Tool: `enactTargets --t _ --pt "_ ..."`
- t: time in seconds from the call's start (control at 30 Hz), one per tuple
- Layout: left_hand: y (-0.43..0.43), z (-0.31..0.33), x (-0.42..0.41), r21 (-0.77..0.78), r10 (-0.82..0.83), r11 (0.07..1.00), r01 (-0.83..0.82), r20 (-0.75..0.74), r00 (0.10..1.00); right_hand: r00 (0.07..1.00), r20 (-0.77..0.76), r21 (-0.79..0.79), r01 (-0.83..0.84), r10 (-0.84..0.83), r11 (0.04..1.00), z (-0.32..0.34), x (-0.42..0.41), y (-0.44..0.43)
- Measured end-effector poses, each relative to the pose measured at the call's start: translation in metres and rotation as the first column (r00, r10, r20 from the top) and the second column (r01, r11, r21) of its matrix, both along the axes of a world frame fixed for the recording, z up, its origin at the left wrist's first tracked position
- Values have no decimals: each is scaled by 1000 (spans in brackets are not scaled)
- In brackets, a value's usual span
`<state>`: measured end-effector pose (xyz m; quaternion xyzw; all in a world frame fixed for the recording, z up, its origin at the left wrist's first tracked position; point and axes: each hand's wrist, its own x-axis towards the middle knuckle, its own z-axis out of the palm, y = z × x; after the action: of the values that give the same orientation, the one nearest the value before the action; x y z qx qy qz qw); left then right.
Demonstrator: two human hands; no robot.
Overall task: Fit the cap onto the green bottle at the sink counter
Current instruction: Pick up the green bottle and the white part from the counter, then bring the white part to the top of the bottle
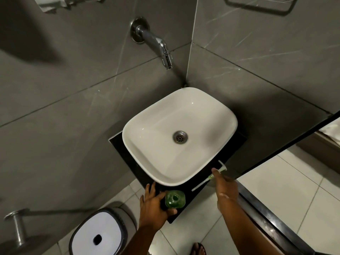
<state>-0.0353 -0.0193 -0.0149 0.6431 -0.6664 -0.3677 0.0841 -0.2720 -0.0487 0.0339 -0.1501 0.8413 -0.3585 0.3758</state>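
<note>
1. The small translucent green glass bottle (174, 198) stands upright with its mouth uncovered on the black counter slab (195, 196), at the slab's near edge, just in front of the white rounded-square ceramic basin (139, 129).
2. The left hand (154, 205) wraps the bottle's left side, fingers curled around its body and thumb below it.
3. The right hand (225, 186) grips the white pump cap with its long dip tube (207, 179) near the collar; the tube slants down toward the bottle, its tip well short of the mouth.
4. A chrome wall tap (158, 46) projects above the basin.
5. A grey-rimmed white-lidded bin (97, 234) sits on the floor at lower left.
</note>
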Motion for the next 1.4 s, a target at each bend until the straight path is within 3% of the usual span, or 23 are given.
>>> enactTargets --t 0.13,0.23,0.33,0.5,0.77,1.1,1.27,1.4 --pt "-2 1 0 -23 -41 999 43 49 998 989 -144 -342 -63 14 938 43 26 48" --pt "-1 0 1 -38 -35 999 36 44 998 983 -181 -466 -115 33 877 60 51 64" --pt "0 -2 1 -51 -42 998 45 54 998 943 -326 -523 -231 58 820 56 70 66" --pt "0 -5 1 -51 -39 998 43 78 996 829 -544 -515 -451 129 729 26 85 70" --pt "2 -16 3 -77 -40 996 46 76 996 697 -620 -297 -634 361 714 -21 98 74" --pt "4 -21 4 -116 -41 992 50 74 996 696 -575 -187 -624 430 759 -28 100 75" --pt "3 -19 4 -107 -42 993 51 83 996 653 -586 -223 -700 480 679 -26 95 73" --pt "3 -20 4 -99 -46 994 55 86 995 708 -557 -297 -659 435 691 -29 96 66"
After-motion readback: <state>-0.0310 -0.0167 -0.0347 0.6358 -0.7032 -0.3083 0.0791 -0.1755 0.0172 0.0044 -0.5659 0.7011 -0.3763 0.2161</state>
